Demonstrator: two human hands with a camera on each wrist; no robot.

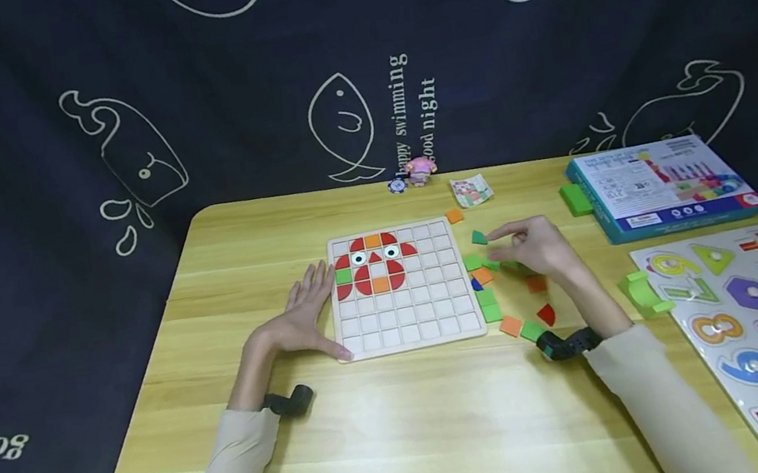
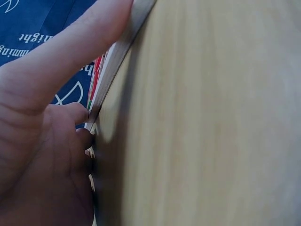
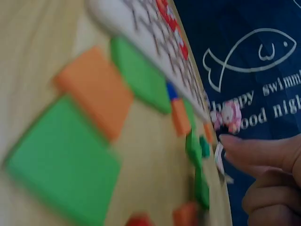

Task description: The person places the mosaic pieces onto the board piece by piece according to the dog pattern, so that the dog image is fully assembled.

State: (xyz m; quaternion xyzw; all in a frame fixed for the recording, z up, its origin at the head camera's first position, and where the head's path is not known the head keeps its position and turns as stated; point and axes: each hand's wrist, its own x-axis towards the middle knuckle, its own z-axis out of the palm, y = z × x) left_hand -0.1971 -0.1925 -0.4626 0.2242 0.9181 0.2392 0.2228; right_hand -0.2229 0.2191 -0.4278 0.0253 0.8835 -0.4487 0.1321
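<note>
A wooden grid board (image 1: 436, 302) lies on the table, its upper left part filled with red, orange, green and white eye tiles (image 1: 376, 264) forming a figure. My left hand (image 1: 295, 323) rests at the board's left side with fingers spread, thumb at the lower left corner; in the left wrist view the thumb (image 2: 70, 52) lies along the board's edge. To the right of the board my right hand (image 1: 541, 246) hovers over loose tiles, index finger stretched toward a dark green tile (image 1: 479, 237). A gap shows between thumb and index finger, with nothing held.
Loose green tiles (image 3: 66, 160), orange tiles (image 3: 96, 92) and a red quarter-round tile (image 1: 546, 314) lie right of the board. A small picture card (image 1: 472, 190) and pink figurine (image 1: 421, 170) sit behind. At right are a box (image 1: 667, 186) and a number puzzle board (image 1: 752, 323).
</note>
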